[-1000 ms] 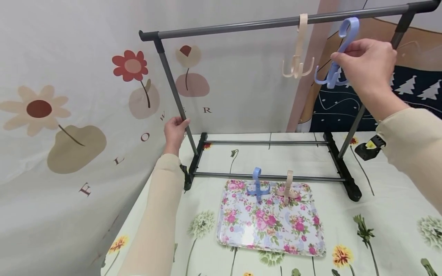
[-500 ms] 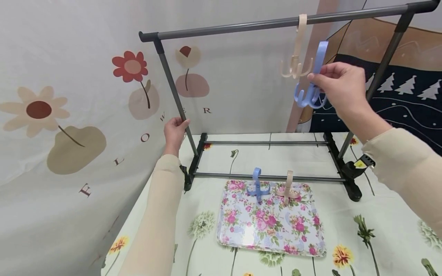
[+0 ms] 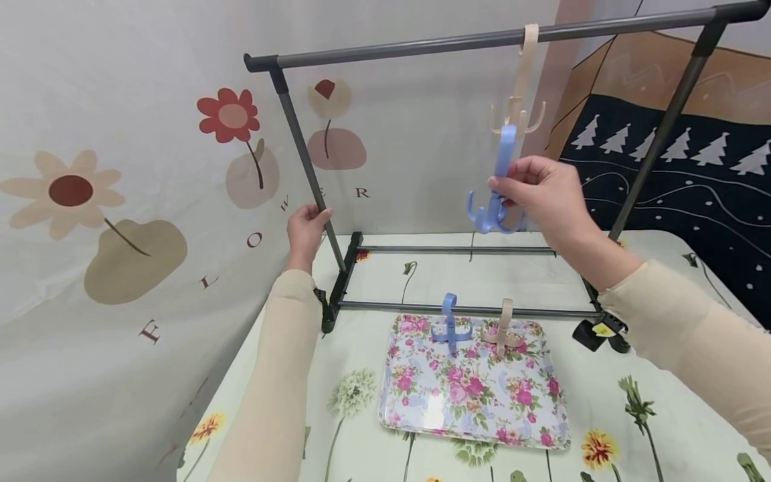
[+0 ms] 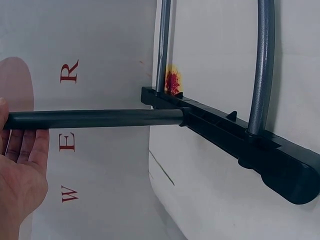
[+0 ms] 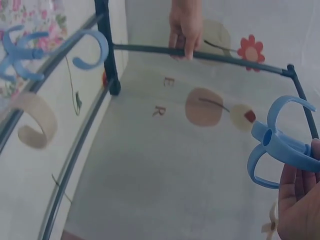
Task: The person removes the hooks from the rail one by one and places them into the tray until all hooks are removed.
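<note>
Fingers [image 3: 535, 165] of our right hand [image 3: 551, 202] pinch a blue hook [image 3: 504, 155] below the top bar [image 3: 391, 49]; our left hand [image 3: 305, 231] grips a post [image 3: 300, 140]. Only our right wrist view shows the hook's hollow end [image 5: 268, 136].

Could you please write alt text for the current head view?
A right hand holds a blue hook below a gray rail, where a beige hook hangs. The left hand grips the side post; two more hooks lie on a floral tray.
</note>
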A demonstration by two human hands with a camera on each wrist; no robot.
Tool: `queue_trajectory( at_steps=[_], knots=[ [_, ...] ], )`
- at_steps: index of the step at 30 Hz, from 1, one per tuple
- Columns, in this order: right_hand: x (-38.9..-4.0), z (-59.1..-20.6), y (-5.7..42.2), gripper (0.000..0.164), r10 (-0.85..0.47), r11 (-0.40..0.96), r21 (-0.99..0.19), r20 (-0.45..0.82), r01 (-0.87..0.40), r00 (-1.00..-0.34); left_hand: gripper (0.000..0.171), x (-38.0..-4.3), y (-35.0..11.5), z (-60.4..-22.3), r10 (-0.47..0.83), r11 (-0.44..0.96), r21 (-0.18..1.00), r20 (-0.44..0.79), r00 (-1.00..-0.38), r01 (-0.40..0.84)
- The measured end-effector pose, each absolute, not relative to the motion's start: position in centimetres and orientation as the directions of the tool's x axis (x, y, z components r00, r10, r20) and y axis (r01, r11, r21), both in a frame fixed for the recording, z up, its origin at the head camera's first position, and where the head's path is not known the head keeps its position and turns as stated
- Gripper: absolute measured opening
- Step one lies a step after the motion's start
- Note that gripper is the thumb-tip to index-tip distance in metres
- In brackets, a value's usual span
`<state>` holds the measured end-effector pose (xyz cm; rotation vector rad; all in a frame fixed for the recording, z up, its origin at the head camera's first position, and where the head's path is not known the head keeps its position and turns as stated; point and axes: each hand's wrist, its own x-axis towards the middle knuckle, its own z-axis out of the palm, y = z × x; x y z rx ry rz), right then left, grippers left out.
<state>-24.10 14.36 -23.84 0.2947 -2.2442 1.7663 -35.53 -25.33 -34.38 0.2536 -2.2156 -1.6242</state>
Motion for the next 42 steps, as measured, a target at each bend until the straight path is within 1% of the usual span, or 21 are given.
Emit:
queue_trajectory(
  at_steps=[6, 14, 19, 29, 42],
  knots=[
    [-23.1, -25.6, 12.2, 0.023, -0.082, 0.206, -0.911, 0.349, -0.359, -0.934, 0.028, -35.6, -25.6, -34.3, -0.351, 0.292, 0.953, 0.188, -0.917, 0.084],
    [-21.7, -28.1, 10.1, 0.025, -0.175, 0.198, -0.924, 0.294, -0.326, -0.94, 0.028, -35.7, -25.6, -34.4, -0.343, 0.282, 0.957, 0.167, -0.924, 0.069],
    [-21.0, -29.5, 8.9, 0.022, -0.209, 0.2, -0.923, 0.288, -0.329, -0.935, 0.027, -35.8, -25.6, -34.3, -0.344, 0.279, 0.957, 0.173, -0.923, 0.076],
    [-19.2, -32.4, 6.6, 0.015, -0.262, 0.155, -0.94, 0.257, -0.304, -0.93, 0.028, -35.9, -25.7, -34.5, -0.35, 0.258, 0.964, 0.159, -0.923, 0.068],
    [-18.3, -37.4, 4.7, 0.009, -0.334, 0.186, -0.945, 0.197, -0.269, -0.922, 0.03, -36.0, -25.7, -34.5, -0.349, 0.265, 0.962, 0.161, -0.923, 0.068]
  ],
)
